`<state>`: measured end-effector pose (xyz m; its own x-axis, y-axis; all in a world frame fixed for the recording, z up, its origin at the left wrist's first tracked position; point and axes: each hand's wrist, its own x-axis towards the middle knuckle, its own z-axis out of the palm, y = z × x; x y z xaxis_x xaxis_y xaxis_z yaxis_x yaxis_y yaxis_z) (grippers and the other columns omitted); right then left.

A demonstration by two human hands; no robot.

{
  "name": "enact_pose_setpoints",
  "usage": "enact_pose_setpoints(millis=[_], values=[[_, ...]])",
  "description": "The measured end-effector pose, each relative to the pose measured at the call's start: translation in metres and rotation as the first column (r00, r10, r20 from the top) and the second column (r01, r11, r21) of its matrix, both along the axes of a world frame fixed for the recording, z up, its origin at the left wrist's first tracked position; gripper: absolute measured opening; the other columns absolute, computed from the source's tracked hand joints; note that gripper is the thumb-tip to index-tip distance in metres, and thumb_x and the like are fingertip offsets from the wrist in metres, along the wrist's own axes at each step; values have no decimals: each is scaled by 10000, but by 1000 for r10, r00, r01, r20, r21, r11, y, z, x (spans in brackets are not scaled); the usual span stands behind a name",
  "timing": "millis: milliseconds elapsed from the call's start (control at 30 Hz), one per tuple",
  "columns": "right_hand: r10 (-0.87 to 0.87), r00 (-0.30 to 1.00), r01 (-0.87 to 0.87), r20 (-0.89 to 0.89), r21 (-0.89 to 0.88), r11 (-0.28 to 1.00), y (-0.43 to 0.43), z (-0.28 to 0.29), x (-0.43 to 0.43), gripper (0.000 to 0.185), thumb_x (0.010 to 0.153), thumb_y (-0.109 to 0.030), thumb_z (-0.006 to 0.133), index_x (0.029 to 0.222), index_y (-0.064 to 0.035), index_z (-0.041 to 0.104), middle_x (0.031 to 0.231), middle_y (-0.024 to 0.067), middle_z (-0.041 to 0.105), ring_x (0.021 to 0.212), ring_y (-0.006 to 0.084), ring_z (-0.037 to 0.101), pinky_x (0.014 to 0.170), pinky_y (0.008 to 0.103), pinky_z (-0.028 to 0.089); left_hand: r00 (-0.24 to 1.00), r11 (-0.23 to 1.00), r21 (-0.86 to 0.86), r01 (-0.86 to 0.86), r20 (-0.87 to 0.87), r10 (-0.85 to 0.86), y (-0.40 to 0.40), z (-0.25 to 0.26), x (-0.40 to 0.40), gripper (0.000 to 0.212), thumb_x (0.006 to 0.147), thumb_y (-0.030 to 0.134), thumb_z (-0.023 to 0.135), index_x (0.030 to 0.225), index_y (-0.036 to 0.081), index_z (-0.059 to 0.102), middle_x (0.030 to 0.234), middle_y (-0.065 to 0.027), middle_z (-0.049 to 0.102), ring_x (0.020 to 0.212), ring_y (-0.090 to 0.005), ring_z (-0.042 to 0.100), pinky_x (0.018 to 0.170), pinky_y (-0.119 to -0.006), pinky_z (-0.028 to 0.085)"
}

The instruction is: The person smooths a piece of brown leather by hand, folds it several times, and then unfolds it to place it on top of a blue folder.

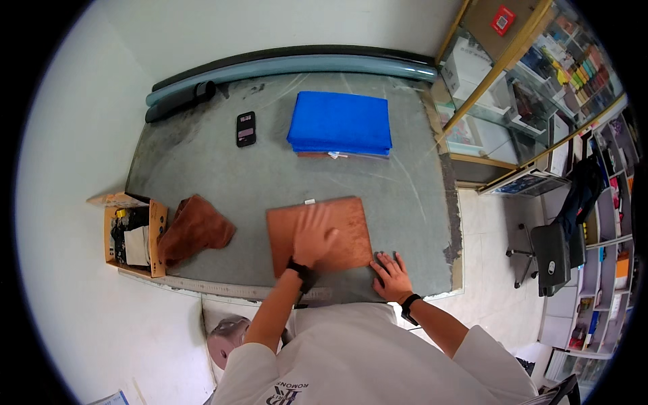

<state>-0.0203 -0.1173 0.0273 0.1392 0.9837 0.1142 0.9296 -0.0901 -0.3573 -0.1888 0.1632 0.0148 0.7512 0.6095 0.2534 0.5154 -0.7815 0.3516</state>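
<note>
A folded brown cloth [349, 225] with a small white tag at its far edge lies flat on the grey table mat [243, 177]. My left hand [314, 240] is over the middle of this cloth, palm down with its fingers spread and blurred. Whether it presses on the cloth or hovers just above, I cannot tell. My right hand [392, 278] rests on the mat by the cloth's near right corner, fingers apart, holding nothing. Left of the folded cloth lies a crumpled brown cloth [197, 230]. Beyond it, a stack of folded blue cloth [340, 121] sits on brown cloth.
A cardboard box [159, 238] with items inside stands at the table's left edge. A black phone [246, 129] lies farther back. Rolled sheets [293, 66] line the back edge. A long ruler [228, 288] runs along the front. A glass cabinet [476, 121] and an office chair [552, 253] are right.
</note>
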Motion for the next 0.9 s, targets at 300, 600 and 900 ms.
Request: enact_pose_setpoints(millis=[300,600,900], values=[[1,1000,-1,12,18,1000,2,2,-1,614,870,-233,689,1471,-160,587,1529,128,559,1466,313,483,1283,602,250,871,890,-11,-457,-211,444,62,-7,-110,763,1076,491,507,1679,73,295,1758,-144,250,1615,-406,206,1303,-602,101],[-18,1000,17,24,26,1000,0,1,-4,613,876,-236,674,1479,-165,589,1533,126,558,1476,303,476,1292,584,242,987,991,-48,-127,-106,122,-7,51,-158,736,997,394,691,1618,107,420,1726,-167,281,1600,-434,212,1292,-615,152],[-53,999,54,-12,99,994,6,8,-8,598,883,-242,734,1461,-169,599,1457,102,595,1416,295,520,1260,582,296,985,982,-83,-170,-50,166,-50,26,-210,698,835,307,840,1465,165,573,1279,-94,645,1328,-344,533,1262,-611,259]])
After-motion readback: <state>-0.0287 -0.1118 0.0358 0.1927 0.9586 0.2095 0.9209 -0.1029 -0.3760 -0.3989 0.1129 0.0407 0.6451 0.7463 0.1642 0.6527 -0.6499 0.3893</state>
